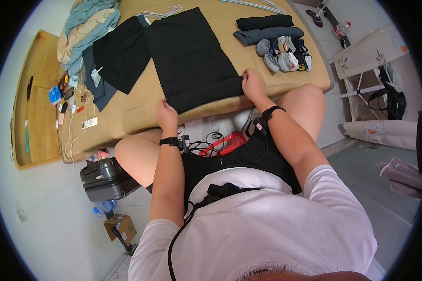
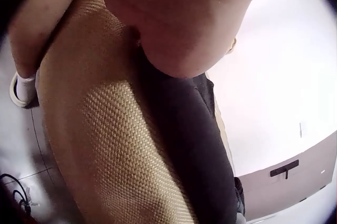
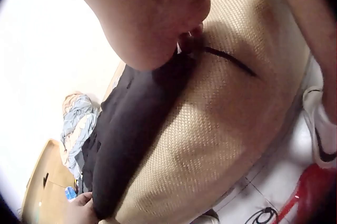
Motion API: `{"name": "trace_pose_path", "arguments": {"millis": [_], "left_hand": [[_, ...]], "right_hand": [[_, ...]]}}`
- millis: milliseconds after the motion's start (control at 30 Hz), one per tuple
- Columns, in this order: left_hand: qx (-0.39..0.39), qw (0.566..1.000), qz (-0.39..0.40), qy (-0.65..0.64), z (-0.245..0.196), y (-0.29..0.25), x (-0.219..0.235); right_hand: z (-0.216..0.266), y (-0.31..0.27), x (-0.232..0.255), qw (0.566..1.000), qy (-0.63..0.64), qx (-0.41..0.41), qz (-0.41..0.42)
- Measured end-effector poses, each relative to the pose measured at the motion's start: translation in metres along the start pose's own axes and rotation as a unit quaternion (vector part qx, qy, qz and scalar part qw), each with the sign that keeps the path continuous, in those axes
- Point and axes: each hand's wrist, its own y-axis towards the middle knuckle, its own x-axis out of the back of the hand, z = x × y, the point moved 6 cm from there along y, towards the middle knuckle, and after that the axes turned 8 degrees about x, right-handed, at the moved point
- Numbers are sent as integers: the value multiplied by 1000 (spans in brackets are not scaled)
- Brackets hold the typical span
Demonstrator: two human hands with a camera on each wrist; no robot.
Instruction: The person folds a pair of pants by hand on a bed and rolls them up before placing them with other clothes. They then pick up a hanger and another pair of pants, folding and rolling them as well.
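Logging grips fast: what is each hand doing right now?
Left hand: pinches the near left corner of the black garment.
Right hand: pinches its near right corner.

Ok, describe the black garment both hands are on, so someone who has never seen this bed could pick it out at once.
On the tan woven mat covering the bed, look at the near edge where the left hand and right hand sit. They hold the black garment, spread flat as one smooth rectangle. The dark clothes beside it lie rumpled and overlapping.
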Motion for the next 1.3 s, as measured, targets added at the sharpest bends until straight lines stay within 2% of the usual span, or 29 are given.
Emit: {"name": "trace_pose_path", "arguments": {"millis": [33,67,100,133,167,200,233,267,333,367,467,533,733,867,933,967,1033,1100,1167,1233,1267,1300], "left_hand": [[0,1000,0,0,-5,0,4],[-43,999,-12,15,-21,1,13],[-85,996,-25,31,-36,0,23],[-83,996,-26,33,-44,-2,27],[-143,990,8,2,-58,-6,25],[-202,978,43,-29,-73,-13,22],[-223,969,98,-38,-80,-18,15],[-224,969,98,-38,-86,-23,10],[-343,926,158,-23,-108,-45,-4],[-343,926,158,-23,-111,-49,-7],[-322,928,189,-16,-116,-56,-20],[-320,930,169,68,-111,-57,-24],[-265,944,157,122,-88,-45,-24],[-234,955,145,113,-68,-37,-20],[-200,964,149,98,-58,-30,-18],[-200,963,149,99,-56,-30,-17],[-191,965,150,103,-51,-29,-15],[-181,967,149,98,-46,-28,-14],[-172,970,148,91,-49,-30,-13],[-154,968,121,154,-51,-32,-7],[-155,968,121,154,-61,-30,-3],[-186,964,121,146,-73,-31,2]], "right_hand": [[9,3,9,998,9,59,-35],[22,5,21,990,18,118,-69],[29,6,27,990,19,120,-67],[50,3,34,981,35,187,-43],[68,-3,36,966,51,253,-20],[73,-8,32,966,51,254,-19],[85,-16,23,946,73,315,22],[96,-25,15,921,94,373,63],[107,-37,1,912,86,391,92],[112,-44,-8,901,77,410,121],[113,-52,-22,907,15,400,129],[112,-53,-29,903,-20,407,134],[102,-41,-40,913,-87,371,143],[96,-36,-40,920,-90,348,156],[90,-36,-37,923,-158,312,159],[87,-37,-35,924,-157,311,159],[72,-33,-32,937,-155,257,177],[62,-31,-32,940,-145,258,168],[65,-31,-23,943,-136,258,159],[64,-31,-14,954,-184,179,154],[68,-29,-9,955,-184,177,153],[80,-29,-2,954,-146,228,128]]}}
